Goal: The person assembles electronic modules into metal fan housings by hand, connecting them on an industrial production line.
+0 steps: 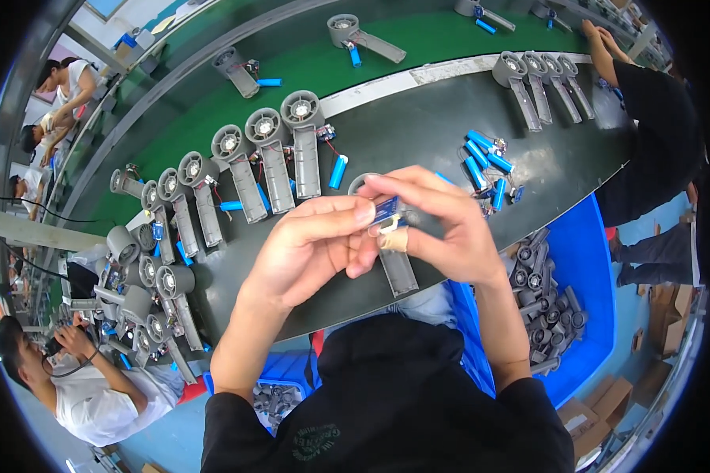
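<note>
Both my hands are raised over the near edge of the dark table, fingertips close together. My left hand (308,240) pinches a small blue circuit board (385,210) between thumb and fingers. My right hand (442,221) is closed at the board's other side, with tan tape round its thumb. Its thumb and fingers pinch at a small whitish connector (391,224) on the board. Beneath my hands lies a grey handheld-fan housing (398,272), its open handle pointing towards me and its round head mostly hidden.
Fan housings (274,173) with wired blue batteries stand in a row to the left. Loose batteries with boards (476,162) lie to the right. More housings ride on the green belt (308,67) behind. A blue bin (599,260) holds grey parts. Co-workers sit on both sides.
</note>
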{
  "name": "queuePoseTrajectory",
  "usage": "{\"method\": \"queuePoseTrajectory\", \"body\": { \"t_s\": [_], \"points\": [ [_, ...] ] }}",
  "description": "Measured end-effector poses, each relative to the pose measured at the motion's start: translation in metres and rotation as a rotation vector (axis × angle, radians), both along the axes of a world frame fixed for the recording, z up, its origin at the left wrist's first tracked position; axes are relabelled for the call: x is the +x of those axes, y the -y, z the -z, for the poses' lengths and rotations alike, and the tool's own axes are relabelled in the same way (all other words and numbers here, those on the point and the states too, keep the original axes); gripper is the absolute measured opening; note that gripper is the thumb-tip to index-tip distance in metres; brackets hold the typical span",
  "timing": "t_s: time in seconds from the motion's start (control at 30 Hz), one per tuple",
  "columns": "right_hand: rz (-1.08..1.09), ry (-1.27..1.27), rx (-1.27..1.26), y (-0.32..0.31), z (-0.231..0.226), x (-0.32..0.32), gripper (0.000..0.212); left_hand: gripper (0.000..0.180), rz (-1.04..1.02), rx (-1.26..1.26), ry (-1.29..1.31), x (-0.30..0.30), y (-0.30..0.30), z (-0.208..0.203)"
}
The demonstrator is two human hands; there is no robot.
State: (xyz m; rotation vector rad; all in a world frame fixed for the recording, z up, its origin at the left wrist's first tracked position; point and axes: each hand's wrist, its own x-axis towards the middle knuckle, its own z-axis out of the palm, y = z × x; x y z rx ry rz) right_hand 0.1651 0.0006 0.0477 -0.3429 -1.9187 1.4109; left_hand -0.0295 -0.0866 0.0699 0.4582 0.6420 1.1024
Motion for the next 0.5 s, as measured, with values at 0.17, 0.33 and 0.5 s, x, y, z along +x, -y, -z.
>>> {"method": "queuePoseTrajectory", "body": {
  "t_s": [0.17, 0.33, 0.5],
  "points": [
    [0.215, -0.13, -0.273, 0.007, 0.019, 0.038, 0.022, 0.02, -0.059, 0.188, -0.681, 0.012, 0.005, 0.014],
    [0.317, 0.009, -0.537, 0.033, 0.041, 0.053, 0.018, 0.027, -0.091, 0.641, -1.473, 0.026, 0.021, 0.036],
    [0.335, 0.084, -0.684, 0.051, 0.056, 0.045, 0.017, 0.02, -0.199, 0.728, -1.684, 0.049, 0.023, 0.06]
  ]
}}
